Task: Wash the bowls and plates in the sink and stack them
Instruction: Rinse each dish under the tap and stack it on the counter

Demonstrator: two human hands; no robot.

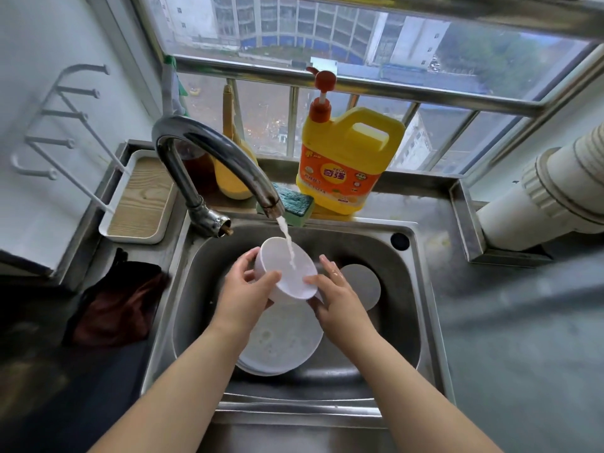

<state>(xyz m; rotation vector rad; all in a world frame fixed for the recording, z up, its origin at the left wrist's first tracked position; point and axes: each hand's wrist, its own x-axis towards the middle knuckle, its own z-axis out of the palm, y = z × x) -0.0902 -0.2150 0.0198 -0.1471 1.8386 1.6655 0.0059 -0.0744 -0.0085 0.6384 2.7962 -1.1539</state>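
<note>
Here both hands, left (246, 286) and right (336, 299), grip one bowl (287, 269) under running water above two plates (281, 341)

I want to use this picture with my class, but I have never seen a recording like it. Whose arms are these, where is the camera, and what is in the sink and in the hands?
There is no machine here. A person wears one wide-angle camera on the head, looking down, so the two bare arms are their own. This single picture shows a metal sink below a window.

Both hands hold one white bowl, tilted on its side under water running from the tap. The left hand grips its rim; the right hand holds the opposite edge.

Lower in the sink lie white plates and another pale round dish, not yet stacked.

On the ledge behind stand a yellow detergent bottle and a sponge. A dark cloth lies at the left.
</note>
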